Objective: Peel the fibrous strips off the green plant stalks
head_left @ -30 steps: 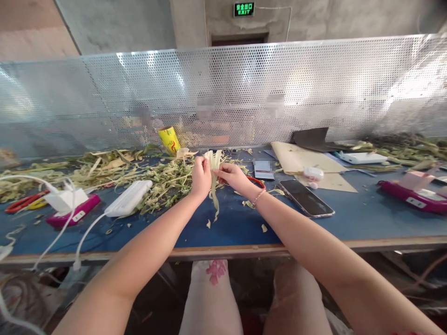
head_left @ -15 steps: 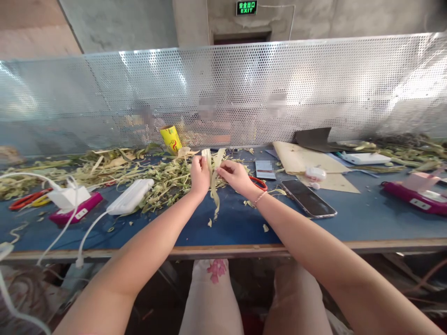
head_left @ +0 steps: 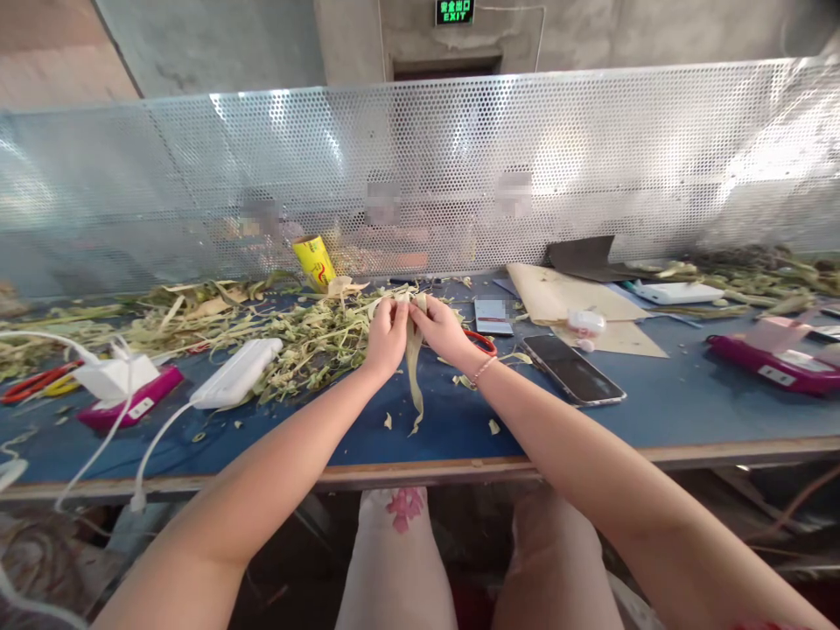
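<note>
In my head view, I have the left grip (head_left: 387, 337) and right grip (head_left: 441, 329) pinched closed on pale leaf (head_left: 413, 376) above the bench (head_left: 472, 437).

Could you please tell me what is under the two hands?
A pale leaf strip hangs below, over the blue tabletop; whatever the left hand and right hand cover is hidden.

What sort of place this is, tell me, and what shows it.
Likely a workshop: a lit exit sign, a perforated screen, and a long blue table strewn with plant scraps.
</note>
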`<state>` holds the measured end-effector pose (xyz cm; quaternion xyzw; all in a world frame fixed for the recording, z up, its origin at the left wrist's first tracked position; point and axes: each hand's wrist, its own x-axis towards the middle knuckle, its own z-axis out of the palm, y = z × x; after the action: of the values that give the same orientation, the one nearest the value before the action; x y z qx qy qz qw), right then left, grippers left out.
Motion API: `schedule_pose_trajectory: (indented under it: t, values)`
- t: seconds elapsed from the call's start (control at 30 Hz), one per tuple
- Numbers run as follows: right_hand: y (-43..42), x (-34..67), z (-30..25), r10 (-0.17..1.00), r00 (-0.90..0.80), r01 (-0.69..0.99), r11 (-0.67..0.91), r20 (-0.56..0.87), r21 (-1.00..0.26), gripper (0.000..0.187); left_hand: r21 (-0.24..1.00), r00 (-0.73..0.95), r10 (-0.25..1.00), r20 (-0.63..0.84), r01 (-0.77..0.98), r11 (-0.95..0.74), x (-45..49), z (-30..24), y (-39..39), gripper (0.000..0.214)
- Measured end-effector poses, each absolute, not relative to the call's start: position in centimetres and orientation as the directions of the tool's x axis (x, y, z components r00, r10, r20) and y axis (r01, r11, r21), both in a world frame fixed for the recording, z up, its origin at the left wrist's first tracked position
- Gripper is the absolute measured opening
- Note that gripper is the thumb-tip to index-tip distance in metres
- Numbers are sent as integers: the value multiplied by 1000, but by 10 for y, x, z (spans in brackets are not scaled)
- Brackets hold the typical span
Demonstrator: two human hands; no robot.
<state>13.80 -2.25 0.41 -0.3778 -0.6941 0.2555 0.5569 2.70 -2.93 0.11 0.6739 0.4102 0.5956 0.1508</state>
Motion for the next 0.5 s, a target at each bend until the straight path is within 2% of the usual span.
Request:
schedule_pose_trajectory:
  t: [0.13, 0.23, 0.33, 0.5]
  values:
    - [-21, 137, 1, 863, -164, 112, 498, 478, -860, 23, 678, -34, 728, 685, 395, -620, 24, 4, -30, 29]
    - [-23, 138, 2, 851, -213, 32, 496, 479, -868, 26, 686, -5, 739, 674, 375, -623, 23, 5, -31, 28]
    - [-24, 140, 5, 815, -196, 77, 567, 545, -820, 25, 695, 37, 753, 658, 357, -625, 23, 4, -30, 27]
    - [-23, 141, 6, 757, -189, 192, 653, 625, -733, 19, 712, -9, 766, 643, 377, -593, 24, 3, -27, 27]
